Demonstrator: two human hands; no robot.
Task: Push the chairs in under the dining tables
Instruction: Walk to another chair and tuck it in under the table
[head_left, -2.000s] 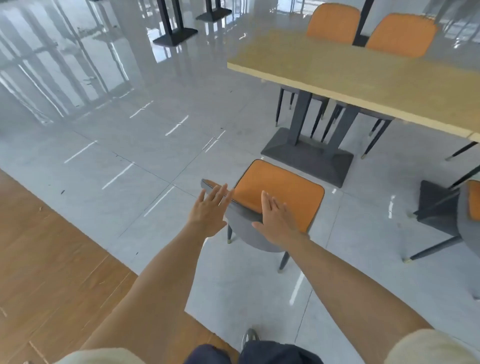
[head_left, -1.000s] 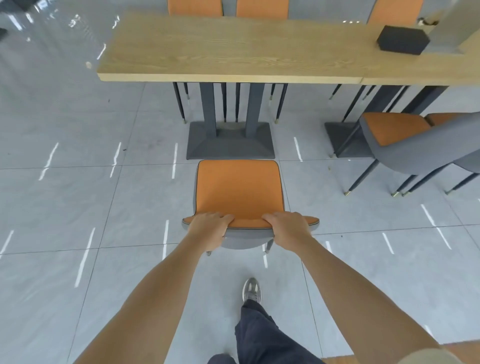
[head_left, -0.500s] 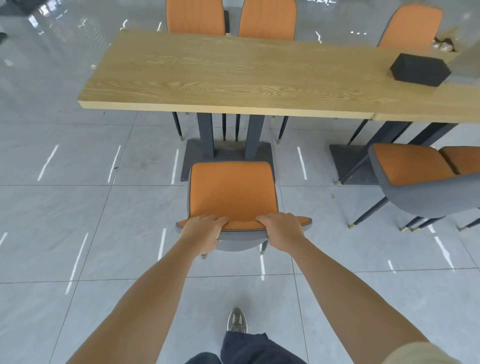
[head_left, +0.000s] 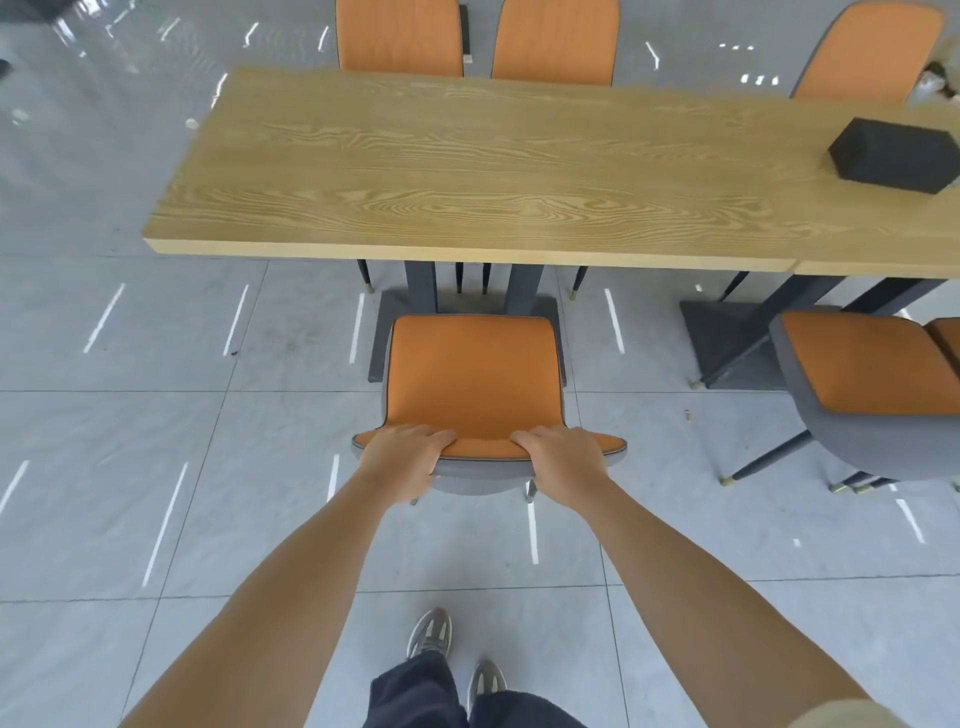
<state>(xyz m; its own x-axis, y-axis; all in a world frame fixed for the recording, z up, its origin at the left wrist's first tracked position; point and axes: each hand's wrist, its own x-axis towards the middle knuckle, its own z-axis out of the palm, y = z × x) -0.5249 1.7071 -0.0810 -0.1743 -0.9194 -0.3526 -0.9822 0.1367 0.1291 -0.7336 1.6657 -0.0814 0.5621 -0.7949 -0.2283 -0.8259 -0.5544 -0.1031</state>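
One chair (head_left: 475, 384) is in hand. It stands on the floor (head_left: 130, 467) square to the long side of the surface (head_left: 467, 166), with its seat wholly out from under the near edge and its front overlapping the grey base (head_left: 382, 332) in this view. The left hand (head_left: 402, 460) and right hand (head_left: 563, 460) grip the top of the backrest, one toward each end. The fingers (head_left: 415, 434) of both are curled close together over the rim onto the orange side, and the left thumb lies on the grey back. Six chairs show in all: this one, three far chairs (head_left: 399, 36) upright along the opposite side, and two side chairs (head_left: 872, 374) at the right on the near side, the outer one cut off by the frame. Each has a smooth orange seat and inner back, a rounded grey shell with dark piping, and thin dark legs with brassy tips. A second surface (head_left: 883, 267) butts against the first at the right. Both are pale wood with bold grain and a square edge. The first stands on paired dark posts. One black box (head_left: 893, 156), angular and matt, sits near the joint; on which top I cannot tell. The floor is large glossy grey tiles, faintly marbled, streaked with reflected light. Two grey shoes (head_left: 430, 631) stand at the bottom.
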